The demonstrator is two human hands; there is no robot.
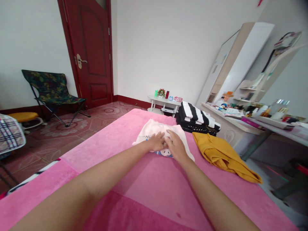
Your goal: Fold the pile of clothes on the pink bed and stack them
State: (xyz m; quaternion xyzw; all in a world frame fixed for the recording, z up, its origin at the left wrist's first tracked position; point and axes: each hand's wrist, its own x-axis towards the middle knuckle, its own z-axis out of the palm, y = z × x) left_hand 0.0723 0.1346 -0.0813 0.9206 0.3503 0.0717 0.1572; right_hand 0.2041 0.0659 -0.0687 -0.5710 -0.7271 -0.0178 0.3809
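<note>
A white garment (150, 127) with dark lettering and a blue printed figure lies folded on the pink bedspread (144, 179). My left hand (157, 141) rests flat on its middle, fingers spread over the print. Close beside it, my right hand (176, 145) also lies on the cloth, its fingers stretched out and slightly bent. The two hands' fingertips nearly meet and cover part of the picture. Neither hand grips the fabric.
To the right lie a mustard-yellow garment (225, 155) and a stack of black and black-and-white striped clothes (197, 117). A dressing table (231, 123) crowded with bottles stands beyond. A small white table (163, 100), a camouflage folding chair (48, 86) and a red door (90, 51) are farther back.
</note>
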